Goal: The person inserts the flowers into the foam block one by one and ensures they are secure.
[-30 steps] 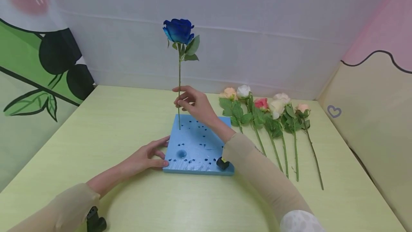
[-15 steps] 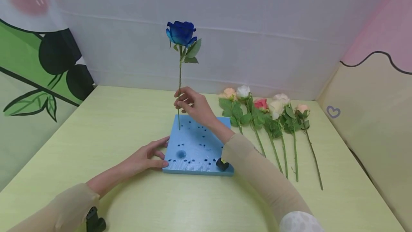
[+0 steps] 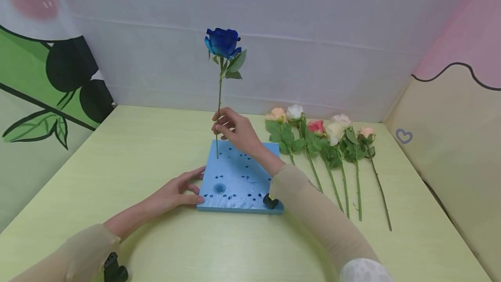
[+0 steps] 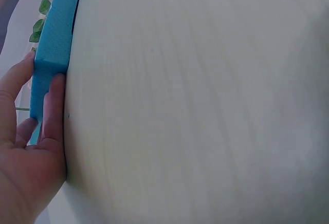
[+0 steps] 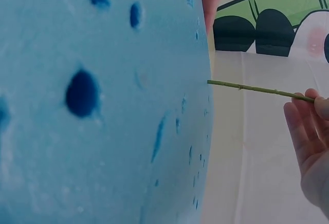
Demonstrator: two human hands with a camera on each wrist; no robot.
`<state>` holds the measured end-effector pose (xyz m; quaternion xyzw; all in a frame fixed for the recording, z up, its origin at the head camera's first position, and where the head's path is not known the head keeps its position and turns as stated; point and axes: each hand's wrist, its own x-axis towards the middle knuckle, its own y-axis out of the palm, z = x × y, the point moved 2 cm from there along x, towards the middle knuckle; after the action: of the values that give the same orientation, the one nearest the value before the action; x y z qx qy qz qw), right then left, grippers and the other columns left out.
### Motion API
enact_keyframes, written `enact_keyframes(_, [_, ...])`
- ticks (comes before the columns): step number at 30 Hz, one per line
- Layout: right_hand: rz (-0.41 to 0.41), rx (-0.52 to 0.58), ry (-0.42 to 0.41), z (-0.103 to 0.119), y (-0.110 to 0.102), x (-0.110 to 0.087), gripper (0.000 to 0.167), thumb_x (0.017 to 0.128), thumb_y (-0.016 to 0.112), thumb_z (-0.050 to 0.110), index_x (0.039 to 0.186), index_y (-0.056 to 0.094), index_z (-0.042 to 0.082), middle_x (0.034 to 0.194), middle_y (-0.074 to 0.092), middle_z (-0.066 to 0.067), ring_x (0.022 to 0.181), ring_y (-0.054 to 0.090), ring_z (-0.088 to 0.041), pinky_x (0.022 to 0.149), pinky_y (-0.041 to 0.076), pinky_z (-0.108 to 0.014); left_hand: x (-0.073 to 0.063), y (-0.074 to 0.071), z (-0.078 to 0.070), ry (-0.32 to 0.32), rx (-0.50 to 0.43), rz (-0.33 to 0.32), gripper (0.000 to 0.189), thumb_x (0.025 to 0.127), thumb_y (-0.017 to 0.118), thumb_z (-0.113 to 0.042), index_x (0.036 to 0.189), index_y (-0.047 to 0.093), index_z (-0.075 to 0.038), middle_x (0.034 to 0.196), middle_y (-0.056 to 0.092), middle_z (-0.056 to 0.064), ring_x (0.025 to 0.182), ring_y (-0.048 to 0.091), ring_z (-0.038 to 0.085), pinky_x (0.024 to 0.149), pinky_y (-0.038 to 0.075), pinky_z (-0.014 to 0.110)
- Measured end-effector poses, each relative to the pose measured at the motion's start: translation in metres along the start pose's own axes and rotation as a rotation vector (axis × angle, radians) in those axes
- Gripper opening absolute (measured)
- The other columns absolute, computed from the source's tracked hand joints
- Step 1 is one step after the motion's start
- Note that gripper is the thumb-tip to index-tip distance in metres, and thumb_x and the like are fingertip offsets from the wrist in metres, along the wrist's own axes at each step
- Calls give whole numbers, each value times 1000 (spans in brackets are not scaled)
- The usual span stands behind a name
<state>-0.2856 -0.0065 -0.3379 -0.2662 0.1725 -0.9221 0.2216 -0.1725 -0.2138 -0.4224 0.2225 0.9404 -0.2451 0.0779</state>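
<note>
A blue rose [image 3: 223,43] stands nearly upright in the head view, its bloom leaning slightly right. My right hand [image 3: 237,130] pinches its green stem between thumb and fingers, below the leaves. The stem's lower end meets the far left part of a light blue foam board [image 3: 231,164] dotted with holes. In the right wrist view the stem [image 5: 257,89] reaches the board's far edge. My left hand [image 3: 178,190] rests against the board's left side, thumb at the near corner. The left wrist view shows its fingers [image 4: 54,106] lying fairly straight along the foam's side.
Several roses lie right of the board: peach [image 3: 277,114], white [image 3: 295,112], red [image 3: 316,126], cream [image 3: 335,132] and more, stems toward the near side. The pale yellow table [image 3: 164,142] meets a white backdrop [image 3: 156,64] behind.
The rose's bloom has shifted a little right and down, and the stem leans slightly more to the right. The right hand has lowered slightly with it. The left hand stays against the board.
</note>
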Motion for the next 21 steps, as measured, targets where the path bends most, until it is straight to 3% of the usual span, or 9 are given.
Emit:
enact_keyframes(15, [32, -25, 13, -2, 1, -3, 17, 99, 57, 10, 116, 55, 5, 101, 72, -13, 87, 71, -21, 73, 60, -31, 1, 0, 1, -2, -15, 1, 87, 87, 74, -36, 158, 24, -26, 154, 39, 11, 108, 61, 20, 92, 48, 30])
enact_keyframes(21, [79, -67, 8, -4, 4, -4, 13, 99, 57, 8, 112, 56, 7, 101, 71, -12, 90, 72, -27, 72, 59, -25, 2, 0, 2, 6, -12, 3, 87, 87, 74, -35, 158, 25, -25, 153, 39, 12, 107, 62, 20, 89, 49, 26])
